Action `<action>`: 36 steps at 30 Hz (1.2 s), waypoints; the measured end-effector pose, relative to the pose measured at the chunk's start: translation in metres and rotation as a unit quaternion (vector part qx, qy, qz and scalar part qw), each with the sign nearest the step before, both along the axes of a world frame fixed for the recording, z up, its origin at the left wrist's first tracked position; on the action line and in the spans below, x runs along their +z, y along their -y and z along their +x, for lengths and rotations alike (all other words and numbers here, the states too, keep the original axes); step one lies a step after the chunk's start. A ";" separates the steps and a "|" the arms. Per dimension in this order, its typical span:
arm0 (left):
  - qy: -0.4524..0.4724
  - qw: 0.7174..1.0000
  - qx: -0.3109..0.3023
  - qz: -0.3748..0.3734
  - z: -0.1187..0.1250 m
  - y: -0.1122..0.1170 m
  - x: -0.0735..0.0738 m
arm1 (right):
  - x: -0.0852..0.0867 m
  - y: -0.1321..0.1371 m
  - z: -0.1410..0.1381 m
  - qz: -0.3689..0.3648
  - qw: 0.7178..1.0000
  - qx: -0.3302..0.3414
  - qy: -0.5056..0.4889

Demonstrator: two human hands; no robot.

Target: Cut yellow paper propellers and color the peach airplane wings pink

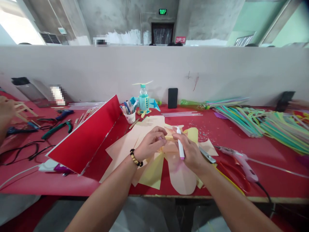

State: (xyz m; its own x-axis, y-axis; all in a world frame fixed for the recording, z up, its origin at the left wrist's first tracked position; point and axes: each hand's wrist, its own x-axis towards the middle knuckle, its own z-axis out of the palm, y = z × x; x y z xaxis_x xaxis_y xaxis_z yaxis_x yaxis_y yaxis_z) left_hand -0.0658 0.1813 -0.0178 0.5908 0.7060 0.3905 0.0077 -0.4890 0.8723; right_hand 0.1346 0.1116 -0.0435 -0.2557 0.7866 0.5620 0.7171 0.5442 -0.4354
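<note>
The right hand [189, 151] is gripping a white marker [180, 143] with a pink end, its fingers closed round the barrel and the marker standing nearly upright. The left hand [151, 143] is closed and appears to be pinching a yellow paper strip [169, 137], though its fingers partly hide the contact. Both hands are working close together above overlapping peach paper cutouts [180, 177] and yellow paper cutouts [152, 170], which are lying on a red table [48, 183]. A beaded bracelet [135, 158] is encircling the left wrist.

To the right, a hot glue gun [243, 167] is lying beside red-handled scissors [231, 175], with bundled coloured straws [263, 125] farther back. To the left, a red folded board [82, 137] is leaning at a tilt. Behind the hands, a pen cup [130, 116] is standing near a bottle model [143, 96]. At far left, a co-worker's hand [6, 111] is beside a wooden stick frame [23, 111].
</note>
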 end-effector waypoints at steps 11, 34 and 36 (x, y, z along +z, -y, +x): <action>-0.063 0.992 0.087 0.072 -0.003 -0.004 -0.005 | -0.009 0.002 -0.005 0.028 0.998 -0.050 -0.017; -0.248 0.949 0.114 0.156 0.006 0.009 -0.011 | -0.012 0.022 -0.012 0.022 1.000 0.008 0.001; -0.237 0.956 0.109 0.138 0.007 0.009 -0.011 | -0.016 0.020 -0.011 0.005 1.000 -0.004 -0.017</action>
State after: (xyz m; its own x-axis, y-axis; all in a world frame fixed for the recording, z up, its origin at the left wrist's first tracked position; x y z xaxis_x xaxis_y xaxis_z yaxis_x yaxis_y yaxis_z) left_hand -0.0592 0.1725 -0.0288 0.5978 0.7418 0.3040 0.4980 -0.6408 0.5842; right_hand 0.1232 0.0919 -0.0590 -0.2297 0.7832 0.5778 0.7071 0.5422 -0.4539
